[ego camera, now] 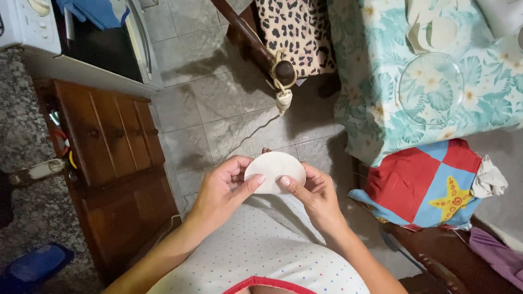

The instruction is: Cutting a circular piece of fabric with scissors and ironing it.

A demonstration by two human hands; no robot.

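A wooden cabinet (117,163) with slatted doors stands close on the left, its open edge showing a few small coloured items, and above it a white appliance (81,49) with a dark front and a blue cloth draped over it. On the right, a surface covered by a teal flowered cloth (376,92) carries a clear glass plate (430,90) and hangs down toward a chair that holds a red and blue cushion (425,185) with a yellow star. Farther up, a dark wooden rail (250,38) with a cord tied round its knob crosses beside a leopard-print fabric (297,32).

Between cabinet and cloth runs a strip of grey tiled floor (218,103), the only open room, and the hands work above it, near the person's white dotted garment (261,250).

The left hand (220,190) and right hand (316,193) together hold a round, flat, pale cream disc (274,169) at waist height, well apart from both the cabinet and the covered surface. Each grip is closed on the disc: thumbs press its near face, the other fingers curl behind its rim at either side. The disc looks smooth and matte, thin at the edge; its material cannot be told. Its far edge is free, with nothing touching it.
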